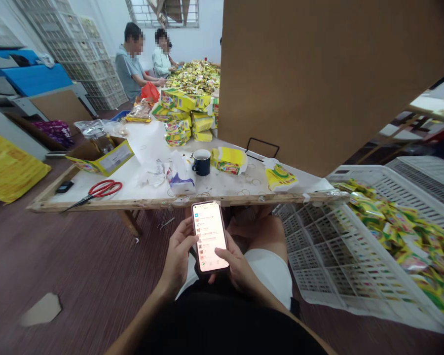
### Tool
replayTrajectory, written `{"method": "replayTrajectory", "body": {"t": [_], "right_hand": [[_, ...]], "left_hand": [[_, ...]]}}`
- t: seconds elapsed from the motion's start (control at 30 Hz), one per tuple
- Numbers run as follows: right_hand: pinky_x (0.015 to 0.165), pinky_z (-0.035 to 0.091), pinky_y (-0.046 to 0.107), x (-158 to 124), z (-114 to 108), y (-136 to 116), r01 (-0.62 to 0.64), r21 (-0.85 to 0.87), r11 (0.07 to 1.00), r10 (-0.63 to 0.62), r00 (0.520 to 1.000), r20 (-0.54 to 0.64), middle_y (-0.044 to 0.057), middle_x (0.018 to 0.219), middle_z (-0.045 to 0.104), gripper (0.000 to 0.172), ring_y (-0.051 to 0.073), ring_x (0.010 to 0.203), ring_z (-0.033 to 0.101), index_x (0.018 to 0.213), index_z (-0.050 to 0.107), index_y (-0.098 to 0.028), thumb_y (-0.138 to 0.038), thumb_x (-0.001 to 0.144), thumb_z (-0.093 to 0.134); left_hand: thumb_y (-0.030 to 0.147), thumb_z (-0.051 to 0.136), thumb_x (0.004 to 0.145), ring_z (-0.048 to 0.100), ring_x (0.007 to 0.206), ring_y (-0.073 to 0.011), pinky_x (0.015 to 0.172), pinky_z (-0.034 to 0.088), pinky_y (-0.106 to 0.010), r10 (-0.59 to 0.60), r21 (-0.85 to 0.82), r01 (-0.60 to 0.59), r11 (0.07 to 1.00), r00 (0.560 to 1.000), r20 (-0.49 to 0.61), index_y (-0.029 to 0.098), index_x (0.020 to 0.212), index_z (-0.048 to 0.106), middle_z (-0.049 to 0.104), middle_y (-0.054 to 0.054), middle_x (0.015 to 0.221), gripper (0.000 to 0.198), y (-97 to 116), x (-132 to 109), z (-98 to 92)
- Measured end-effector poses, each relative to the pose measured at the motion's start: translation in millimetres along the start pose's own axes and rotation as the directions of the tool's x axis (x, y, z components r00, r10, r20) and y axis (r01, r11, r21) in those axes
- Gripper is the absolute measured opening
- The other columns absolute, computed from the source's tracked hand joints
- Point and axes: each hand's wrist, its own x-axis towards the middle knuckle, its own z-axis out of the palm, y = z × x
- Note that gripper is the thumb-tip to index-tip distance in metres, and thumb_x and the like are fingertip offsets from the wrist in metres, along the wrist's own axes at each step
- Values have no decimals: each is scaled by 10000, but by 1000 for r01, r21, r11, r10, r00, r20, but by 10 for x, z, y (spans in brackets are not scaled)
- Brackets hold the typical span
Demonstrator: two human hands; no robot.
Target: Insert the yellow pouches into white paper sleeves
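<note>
A smartphone (211, 236) with a lit white screen showing a list is held upright over my lap. My left hand (179, 249) grips its left edge, the thumb lying at the screen's side. From the right, my right hand (237, 261) holds the lower edge, its thumb over the lower part of the screen. Fingers behind the phone are mostly hidden. Just beyond it runs the wooden-edged table (148, 203). On the table stand a dark blue mug (202, 163), a yellow packet box (229, 160) and a purple-and-white tissue pack (182, 181).
Red-handled scissors (105, 188) jut over the table's front edge near an open carton (103, 160). A large cardboard sheet (318, 84) rises at the right. White crates (318, 266) of yellow packets stand beside my leg. Two people (129, 64) sit by a packet heap (198, 76).
</note>
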Motion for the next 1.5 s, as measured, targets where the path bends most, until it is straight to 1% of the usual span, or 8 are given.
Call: {"method": "replayTrajectory", "body": {"t": [0.13, 0.33, 0.53, 0.73, 0.97, 1.13, 1.4, 1.5], "right_hand": [[383, 542, 221, -5, 8, -6, 2, -15, 1000, -2, 1000, 8, 62, 1016, 626, 430, 176, 659, 638, 1157, 479, -219, -194, 762, 645], [366, 535, 220, -3, 15, 2, 1, 5, 1000, -1, 1000, -12, 70, 1019, 627, 369, 163, 620, 630, 1163, 466, -215, -248, 822, 604], [379, 536, 212, -8, 4, 9, 5, -13, 1000, -5, 1000, 6, 58, 1007, 627, 431, 157, 616, 629, 1164, 475, -217, -184, 766, 638], [368, 533, 219, 1, 3, -2, 9, -10, 1000, -9, 1000, -6, 73, 1026, 622, 385, 152, 596, 623, 1165, 476, -213, -239, 807, 612], [379, 539, 219, -5, 1, -11, 7, -27, 1000, -7, 1000, 7, 57, 1023, 626, 479, 157, 615, 629, 1179, 454, -232, -185, 744, 649], [360, 527, 213, 3, 13, -3, -8, -16, 1000, 8, 1000, -19, 63, 1015, 630, 452, 154, 585, 632, 1181, 451, -228, -240, 771, 640], [360, 510, 218, 2, 37, -17, -9, -24, 1000, 9, 1000, -26, 73, 963, 651, 545, 174, 575, 635, 1224, 441, -210, -257, 738, 683], [376, 505, 228, 10, 13, 24, -2, -12, 1000, 2, 1000, -9, 76, 959, 657, 581, 179, 565, 635, 1260, 426, -215, -266, 745, 689]], "left_hand": [[88, 598, 661, 626, 997, -259, 797, 474, -338, -2, -4, 2, 1000, 1000, 7, 174, 1093, 604, 693, -77, 1081, 441, 12, -4, 7], [64, 579, 657, 617, 1017, -251, 799, 469, -326, -1, -1, 1, 1000, 1000, 10, 177, 1112, 601, 696, -70, 1071, 469, 6, -1, -4], [49, 571, 650, 623, 1017, -256, 810, 474, -339, 0, -12, 0, 1000, 1000, 26, 180, 1157, 589, 689, -77, 1103, 524, -11, 6, -9], [44, 567, 649, 621, 1033, -261, 849, 467, -356, 11, -14, -11, 1000, 999, 33, 173, 1133, 595, 685, -85, 1117, 501, -13, -1, -10], [40, 564, 650, 632, 1020, -256, 889, 454, -372, 20, -26, -19, 999, 999, 49, 174, 1110, 608, 685, -84, 1127, 481, -20, 3, -13], [35, 562, 659, 626, 1032, -249, 883, 459, -360, 15, -26, -14, 1000, 999, 51, 185, 1161, 585, 686, -77, 1127, 524, -22, 4, -24], [51, 575, 662, 643, 997, -263, 834, 484, -361, -13, -40, 15, 999, 999, 48, 194, 1127, 600, 695, -78, 1101, 486, -30, 8, -34], [49, 556, 665, 642, 1006, -261, 854, 473, -364, -15, -42, 17, 999, 999, 52, 200, 1145, 594, 698, -75, 1105, 505, -17, 3, -29]]}}
